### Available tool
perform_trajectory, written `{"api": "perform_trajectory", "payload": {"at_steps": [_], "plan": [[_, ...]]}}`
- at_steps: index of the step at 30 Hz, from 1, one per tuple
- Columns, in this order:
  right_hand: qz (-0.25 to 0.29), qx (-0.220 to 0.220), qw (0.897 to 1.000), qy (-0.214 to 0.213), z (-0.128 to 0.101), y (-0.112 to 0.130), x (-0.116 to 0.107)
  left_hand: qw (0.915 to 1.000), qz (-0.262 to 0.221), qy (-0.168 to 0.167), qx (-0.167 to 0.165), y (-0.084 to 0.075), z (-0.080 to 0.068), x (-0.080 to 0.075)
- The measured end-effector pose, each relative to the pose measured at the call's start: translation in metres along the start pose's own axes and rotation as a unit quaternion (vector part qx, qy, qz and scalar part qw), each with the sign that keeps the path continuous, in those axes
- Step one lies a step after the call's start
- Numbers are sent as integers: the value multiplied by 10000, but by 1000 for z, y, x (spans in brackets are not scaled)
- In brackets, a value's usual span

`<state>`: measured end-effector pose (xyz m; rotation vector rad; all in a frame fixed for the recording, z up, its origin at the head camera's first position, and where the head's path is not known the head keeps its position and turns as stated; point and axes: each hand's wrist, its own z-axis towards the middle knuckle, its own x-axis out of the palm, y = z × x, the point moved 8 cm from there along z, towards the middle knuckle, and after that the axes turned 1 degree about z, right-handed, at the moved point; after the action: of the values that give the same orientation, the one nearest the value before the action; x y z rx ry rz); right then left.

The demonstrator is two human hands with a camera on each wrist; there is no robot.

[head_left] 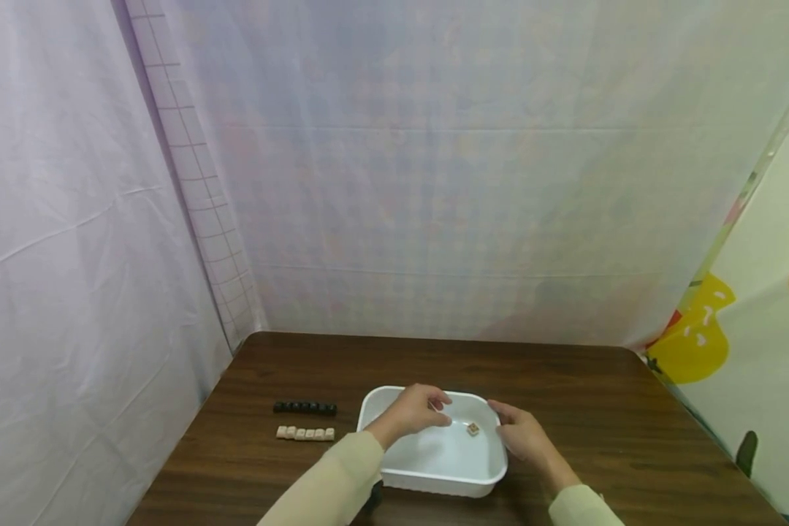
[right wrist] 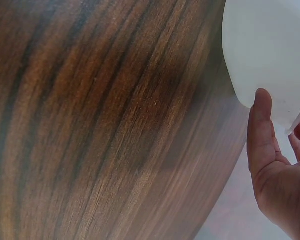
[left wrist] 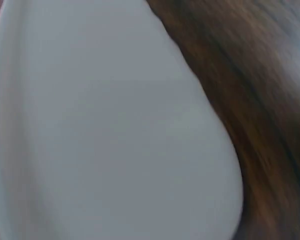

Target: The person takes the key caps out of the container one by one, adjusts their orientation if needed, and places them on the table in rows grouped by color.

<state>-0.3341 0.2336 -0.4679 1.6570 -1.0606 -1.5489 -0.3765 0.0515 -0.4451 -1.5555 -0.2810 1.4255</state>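
Note:
A white rectangular tray (head_left: 443, 482) sits on the table. My right hand (head_left: 526, 437) grips its right rim; in the right wrist view the fingers (right wrist: 262, 135) lie along the outer wall with the thumb on the other side of the rim. My left hand (head_left: 413, 413) hovers over the tray, its fingers loosely bent and a gap between thumb and fingertips, with nothing visible in it. A small cluster of beige and brown keycap-like pieces (head_left: 473, 429) lies on the tray floor near the right end. The left wrist view shows only the blurred tray wall (left wrist: 125, 125).
Left of the tray, a row of black keycaps (head_left: 305, 408) lies behind a row of beige keycaps (head_left: 305, 433). A dark object (head_left: 373, 497), partly hidden by the left sleeve, is at the tray's front left. The dark wooden table (head_left: 585, 409) meets a pale curtain at its back edge.

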Motion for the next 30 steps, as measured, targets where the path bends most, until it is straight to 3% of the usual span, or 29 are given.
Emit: {"api": "perform_trajectory", "payload": {"at_steps": [11, 19, 23, 25, 28, 30], "plan": [[83, -77, 9999, -66, 1, -3, -2, 9986, 413, 337, 75, -8, 19, 37], [255, -112, 9996, -100, -1, 0, 1, 9929, 972, 637, 269, -11, 22, 52], [175, -285, 9993, -165, -3, 5, 0, 9855, 1459, 727, 467, -14, 22, 56], [88, -428, 9989, -189, -4, 7, -1, 9780, 1854, 768, 569, -15, 21, 58], [-31, -592, 9980, -221, -5, 10, -2, 9675, 2328, 767, 626, -14, 20, 59], [-35, -563, 9982, -217, -4, 9, -2, 9658, 2428, 705, 580, -11, 19, 57]]}}
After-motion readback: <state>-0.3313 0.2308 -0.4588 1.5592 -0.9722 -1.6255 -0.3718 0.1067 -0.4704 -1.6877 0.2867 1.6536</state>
